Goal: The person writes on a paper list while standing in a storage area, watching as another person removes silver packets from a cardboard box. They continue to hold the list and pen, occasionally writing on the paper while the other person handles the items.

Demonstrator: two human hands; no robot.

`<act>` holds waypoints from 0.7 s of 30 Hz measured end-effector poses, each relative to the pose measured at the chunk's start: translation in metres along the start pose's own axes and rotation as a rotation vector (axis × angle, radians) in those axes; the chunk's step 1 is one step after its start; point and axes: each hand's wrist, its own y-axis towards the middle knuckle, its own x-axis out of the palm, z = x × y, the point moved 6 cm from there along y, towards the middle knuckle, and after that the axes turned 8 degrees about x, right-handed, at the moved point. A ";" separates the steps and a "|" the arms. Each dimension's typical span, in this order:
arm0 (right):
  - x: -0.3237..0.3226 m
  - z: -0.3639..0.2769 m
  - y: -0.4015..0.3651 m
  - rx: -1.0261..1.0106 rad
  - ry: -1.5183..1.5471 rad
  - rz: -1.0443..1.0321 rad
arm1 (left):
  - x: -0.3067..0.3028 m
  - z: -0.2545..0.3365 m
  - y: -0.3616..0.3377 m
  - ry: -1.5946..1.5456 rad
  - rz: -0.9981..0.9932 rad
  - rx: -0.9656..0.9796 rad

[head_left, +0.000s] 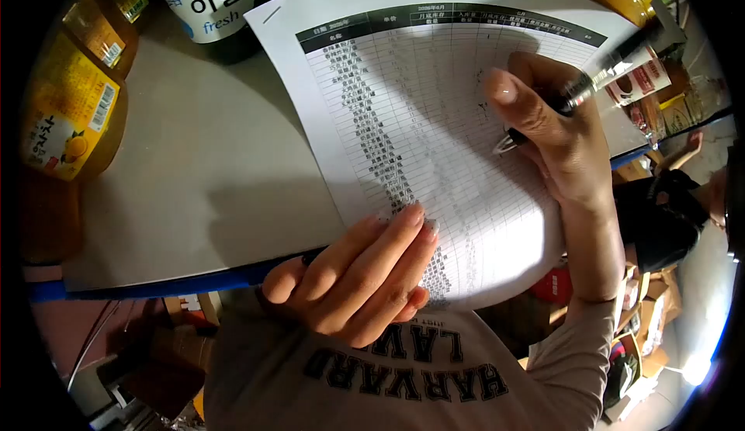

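A printed table sheet [466, 175], stapled at its upper left corner, lies on the table with its lower end past the front edge. In my right hand [559, 128] is a pen [576, 93], gripped between thumb and fingers. Its tip points at the sheet's middle columns, close over the paper. Printed rows of names run down the sheet's left side. My left hand [361, 276] rests with stretched fingers across the sheet's lower left margin, at the table's front edge. Its fingertips touch the printed names.
A soju bottle [206, 4] stands beyond the sheet's upper left corner. Yellow-labelled bottles [74, 113] line the table's left side. A red-and-white labelled container [640, 80] stands at the right. Farther right is a person [660, 218] in black. Cardboard boxes [174, 365] are below the table.
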 end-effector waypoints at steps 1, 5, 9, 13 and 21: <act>0.001 -0.004 -0.001 -0.015 -0.015 0.022 | -0.001 0.000 0.001 0.004 0.041 0.006; 0.008 -0.003 -0.002 -0.114 0.044 0.085 | 0.004 -0.002 -0.006 0.022 0.130 0.035; 0.003 0.000 -0.004 -0.088 -0.061 0.064 | 0.004 -0.001 -0.009 0.032 0.103 0.064; 0.002 0.006 -0.004 -0.010 -0.046 0.157 | 0.003 -0.001 -0.009 0.044 0.054 0.099; -0.009 0.007 -0.005 -0.088 0.028 0.250 | 0.002 -0.001 -0.012 0.070 0.032 0.016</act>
